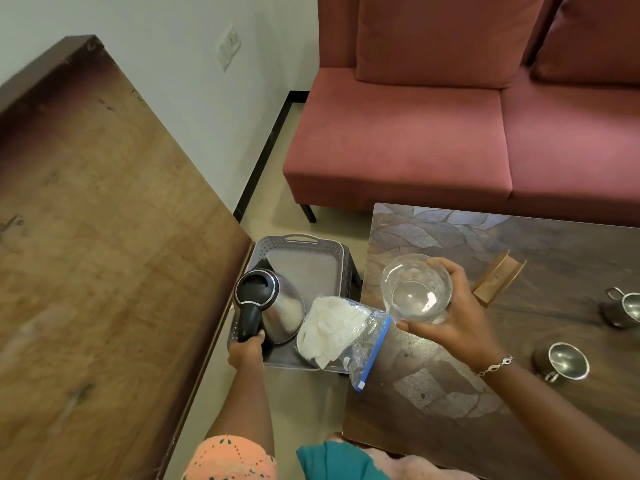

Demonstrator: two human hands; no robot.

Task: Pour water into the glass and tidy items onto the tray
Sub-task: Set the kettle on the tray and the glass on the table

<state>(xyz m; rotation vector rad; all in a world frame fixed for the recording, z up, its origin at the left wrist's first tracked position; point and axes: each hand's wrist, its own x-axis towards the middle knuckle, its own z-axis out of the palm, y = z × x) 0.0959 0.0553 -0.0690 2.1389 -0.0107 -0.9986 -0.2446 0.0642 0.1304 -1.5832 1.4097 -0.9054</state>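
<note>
A grey perforated tray sits on a low stool between the wooden surface and the coffee table. A steel kettle with a black lid and handle stands at the tray's near left. My left hand grips the kettle's handle from below. A clear zip bag with white cloth inside lies on the tray's near right, its blue seal hanging over the edge. My right hand holds a clear glass with water in its bottom above the coffee table's left edge.
The dark patterned coffee table carries a wooden holder and two small steel cups. A large wooden surface fills the left. A pink sofa stands behind the table.
</note>
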